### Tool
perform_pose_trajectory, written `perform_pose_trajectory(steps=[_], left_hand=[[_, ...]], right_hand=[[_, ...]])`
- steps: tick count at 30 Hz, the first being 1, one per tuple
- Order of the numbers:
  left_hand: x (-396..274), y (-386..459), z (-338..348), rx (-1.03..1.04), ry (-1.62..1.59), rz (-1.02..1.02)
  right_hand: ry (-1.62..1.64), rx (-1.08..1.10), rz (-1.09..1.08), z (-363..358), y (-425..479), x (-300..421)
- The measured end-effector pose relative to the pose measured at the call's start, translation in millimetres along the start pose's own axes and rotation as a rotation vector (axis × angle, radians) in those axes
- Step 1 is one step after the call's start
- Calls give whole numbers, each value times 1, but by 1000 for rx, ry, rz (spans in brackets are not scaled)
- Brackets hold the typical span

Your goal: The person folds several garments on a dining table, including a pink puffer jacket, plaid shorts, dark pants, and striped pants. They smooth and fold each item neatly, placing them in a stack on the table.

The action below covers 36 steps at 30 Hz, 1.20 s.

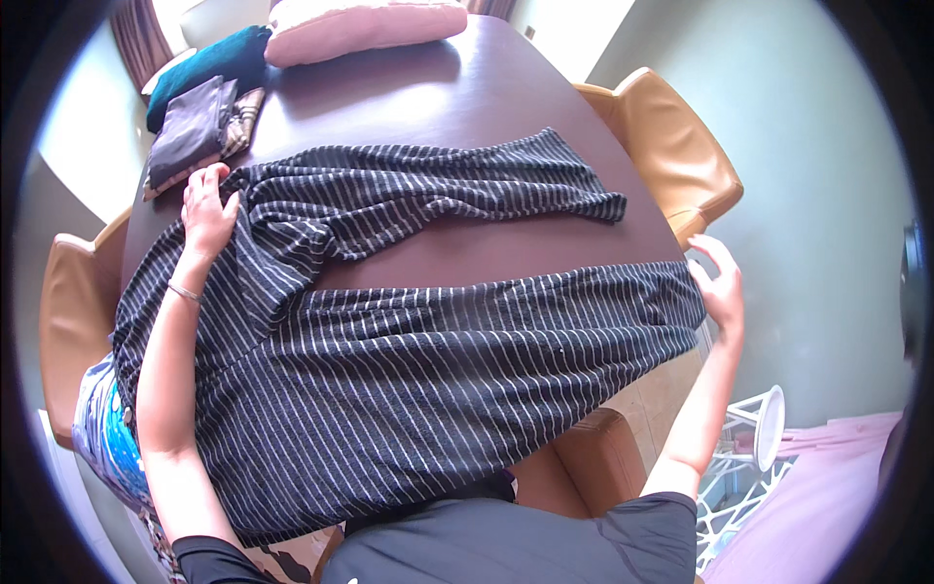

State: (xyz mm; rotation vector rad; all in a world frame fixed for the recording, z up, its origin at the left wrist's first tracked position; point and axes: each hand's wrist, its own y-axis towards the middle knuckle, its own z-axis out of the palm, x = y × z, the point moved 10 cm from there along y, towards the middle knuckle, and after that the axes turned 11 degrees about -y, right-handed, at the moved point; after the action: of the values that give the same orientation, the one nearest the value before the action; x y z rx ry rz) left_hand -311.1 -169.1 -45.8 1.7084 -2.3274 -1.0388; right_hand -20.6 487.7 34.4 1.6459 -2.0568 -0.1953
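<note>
A pair of black trousers with thin white stripes (408,387) is spread across the dark table, with its two legs pointing right. The far leg (438,182) lies wrinkled on the tabletop. The near leg is drawn out straight and hangs past the table's front edge, over my lap. My left hand (208,212) grips the cloth at the upper left, near the top of the far leg. At the right, my right hand (719,288) holds the end of the near leg, its palm partly behind the fingers. Cloth hides some of both hands' fingertips.
Folded dark grey cloth (186,120) rests on a checked fabric (244,120) at the table's left. Behind are a teal cushion (211,66) and a pink cushion (365,29). Tan chairs (671,146) flank the table (511,87). A white lattice stand (770,431) is at lower right.
</note>
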Motion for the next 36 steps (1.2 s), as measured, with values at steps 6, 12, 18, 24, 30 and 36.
perform_pose_trajectory(steps=[6,12,18,24,30,36], left_hand=[[-76,-54,-62,162,-134,20],[-6,-163,-92,513,268,-436],[-10,-153,-73,538,196,-281],[-18,-115,-39,524,157,-251],[7,-99,-34,518,55,-191],[24,-102,-47,373,102,-118]], right_hand=[[-136,244,-340,159,99,120],[-463,379,-69,258,195,44],[-104,485,-232,258,236,-39],[-850,196,47,227,246,-34],[-565,521,-105,209,182,111],[-509,404,-115,273,192,64]])
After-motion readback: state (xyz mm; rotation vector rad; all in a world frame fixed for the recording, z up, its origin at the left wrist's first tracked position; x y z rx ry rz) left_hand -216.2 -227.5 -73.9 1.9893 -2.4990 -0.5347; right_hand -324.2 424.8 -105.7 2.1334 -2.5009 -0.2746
